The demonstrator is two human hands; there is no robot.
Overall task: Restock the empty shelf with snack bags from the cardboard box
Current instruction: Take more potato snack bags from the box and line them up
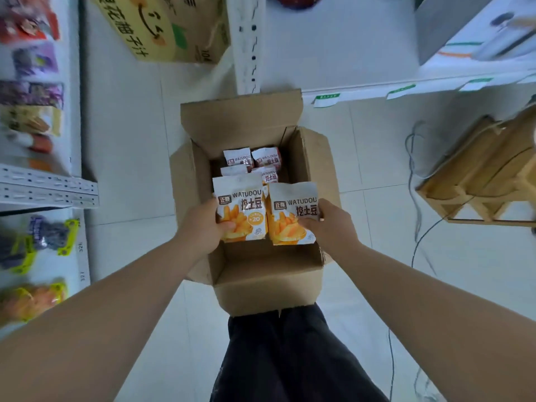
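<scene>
Because the cardboard box (261,282) sits open on the floor right at the person's feet, with its flaps folded outward, both arms can reach straight down to it without stooping round anything. Each hand has one packet, which looks like a sensible way to halve the trips to the shelf.

The left hand (201,227) grips the left snack bag (240,210) by its outer edge, thumb curled across the printed front and the other fingers tucked behind. The right hand (333,224) holds the right snack bag (293,213) the same way on the opposite side, thumb lying over the lower front. Both bags are upright and face up, just beside each other, their inner edges near or touching, raised above the box opening. Held by the edges like that, the crisps inside are not being squeezed.

Deeper in the box, the remaining bags (252,162) stand in a packed cluster against the far wall; the near half shows bare cardboard.

To the right, a white shelf (362,92) with green label strips looks bare, though only its front edge shows, so I cannot say for sure it is the one to fill. The shelves on the left (32,94) are already full of coloured packets. A wooden crate (478,175) stands off to the right.
</scene>
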